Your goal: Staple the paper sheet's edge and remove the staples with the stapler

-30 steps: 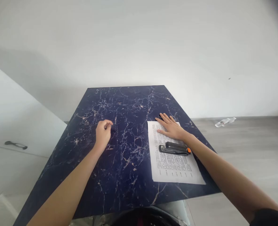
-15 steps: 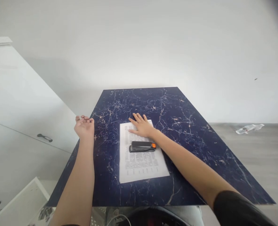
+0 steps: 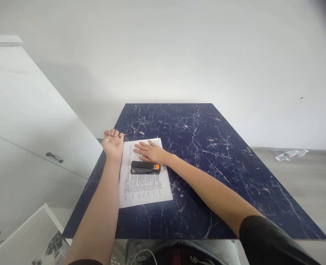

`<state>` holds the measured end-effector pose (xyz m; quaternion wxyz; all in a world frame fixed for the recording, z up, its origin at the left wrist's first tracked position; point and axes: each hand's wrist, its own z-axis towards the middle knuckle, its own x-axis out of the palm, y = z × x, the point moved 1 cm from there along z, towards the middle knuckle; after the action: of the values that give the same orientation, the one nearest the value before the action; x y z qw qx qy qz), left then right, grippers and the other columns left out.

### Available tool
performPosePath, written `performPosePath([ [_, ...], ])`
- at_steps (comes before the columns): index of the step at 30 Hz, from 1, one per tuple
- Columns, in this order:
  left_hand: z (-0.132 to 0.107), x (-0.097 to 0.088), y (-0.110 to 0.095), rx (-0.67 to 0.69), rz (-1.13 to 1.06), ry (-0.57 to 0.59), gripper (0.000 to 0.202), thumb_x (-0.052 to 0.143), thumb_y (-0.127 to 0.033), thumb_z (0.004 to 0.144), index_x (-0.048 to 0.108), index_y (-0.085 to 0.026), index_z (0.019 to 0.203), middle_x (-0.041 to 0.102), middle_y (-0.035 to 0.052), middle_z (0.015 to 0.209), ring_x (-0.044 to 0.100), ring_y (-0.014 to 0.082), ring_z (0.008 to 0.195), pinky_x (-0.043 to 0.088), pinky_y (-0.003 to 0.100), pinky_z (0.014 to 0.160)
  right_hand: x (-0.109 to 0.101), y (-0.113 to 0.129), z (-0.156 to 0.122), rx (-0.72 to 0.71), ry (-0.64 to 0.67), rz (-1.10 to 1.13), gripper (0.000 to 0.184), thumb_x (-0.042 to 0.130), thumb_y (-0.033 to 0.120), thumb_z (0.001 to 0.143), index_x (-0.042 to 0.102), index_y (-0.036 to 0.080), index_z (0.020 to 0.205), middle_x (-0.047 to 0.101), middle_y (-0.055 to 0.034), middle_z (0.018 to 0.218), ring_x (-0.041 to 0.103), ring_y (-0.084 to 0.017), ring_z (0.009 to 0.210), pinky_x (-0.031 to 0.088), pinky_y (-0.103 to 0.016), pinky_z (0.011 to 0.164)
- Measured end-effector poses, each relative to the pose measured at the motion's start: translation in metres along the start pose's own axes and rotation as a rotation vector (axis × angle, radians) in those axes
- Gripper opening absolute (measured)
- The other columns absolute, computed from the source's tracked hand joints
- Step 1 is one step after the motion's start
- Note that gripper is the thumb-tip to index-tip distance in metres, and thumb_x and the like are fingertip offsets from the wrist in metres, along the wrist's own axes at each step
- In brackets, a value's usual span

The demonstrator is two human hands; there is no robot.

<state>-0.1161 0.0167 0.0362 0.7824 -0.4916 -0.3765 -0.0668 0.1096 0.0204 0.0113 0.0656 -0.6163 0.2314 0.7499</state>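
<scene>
A printed sheet of paper (image 3: 149, 187) lies on the dark blue marbled table. On it rests a black stapler (image 3: 142, 165) with an orange end. My right hand (image 3: 152, 152) lies flat on the upper part of the paper just beyond the stapler, fingers spread. At the paper's left edge, my left hand (image 3: 113, 145) is turned palm up. Its fingers are curled in, and nothing shows in the palm. Beyond the paper sits a tiny pale metallic piece (image 3: 142, 133), too small to name for certain.
The table (image 3: 190, 217) ends near a pale wall at the back. A white cabinet (image 3: 36, 110) stands to the left, with an open drawer (image 3: 22, 235) low down. A clear plastic bottle (image 3: 287, 155) lies on the floor at the right.
My right hand has slid left, and the paper and stapler have shifted left with it. The left hand now meets the paper's edge, its fingers more curled. The tiny piece has come into view.
</scene>
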Motion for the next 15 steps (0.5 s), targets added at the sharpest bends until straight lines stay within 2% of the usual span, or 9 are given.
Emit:
performPosePath([
  [4,-0.008,0.012,0.005,-0.070,0.001,0.055,0.038,0.055,-0.014,0.052,0.028,-0.022,0.077,0.037,-0.0020,0.075,0.043,0.0120,0.064,0.047,0.028,0.073,-0.006,-0.016,-0.040,0.020,0.025,-0.010,0.059,0.035,0.048,0.113,0.034,0.026,0.168,0.022,-0.0061,0.176,0.018,-0.029,0.164,0.010,-0.058,0.132],
  [9,-0.023,0.031,0.019,-0.167,0.030,0.131,0.030,0.055,-0.013,0.053,0.042,-0.022,0.078,0.042,-0.0016,0.077,0.045,0.0116,0.065,0.045,0.027,0.071,-0.027,-0.051,-0.089,0.067,0.036,-0.022,0.057,0.034,0.046,0.114,0.032,0.029,0.168,0.023,-0.0029,0.176,0.019,-0.027,0.164,0.009,-0.056,0.133],
  [12,-0.045,0.052,0.036,-0.290,0.054,0.161,0.029,0.055,-0.011,0.052,0.052,-0.021,0.079,0.049,0.0000,0.080,0.050,0.0121,0.071,0.046,0.027,0.072,-0.036,-0.071,-0.115,0.114,0.000,-0.013,0.056,0.033,0.046,0.114,0.034,0.030,0.168,0.026,-0.0024,0.175,0.021,-0.026,0.163,0.011,-0.056,0.133],
  [15,-0.078,0.076,0.057,-0.371,0.163,0.172,0.025,0.056,-0.012,0.055,0.062,-0.020,0.078,0.056,0.0032,0.083,0.055,0.0149,0.078,0.046,0.027,0.071,-0.040,-0.082,-0.133,0.179,-0.039,0.012,0.055,0.034,0.046,0.112,0.039,0.030,0.165,0.030,-0.0033,0.174,0.023,-0.027,0.163,0.013,-0.057,0.132],
])
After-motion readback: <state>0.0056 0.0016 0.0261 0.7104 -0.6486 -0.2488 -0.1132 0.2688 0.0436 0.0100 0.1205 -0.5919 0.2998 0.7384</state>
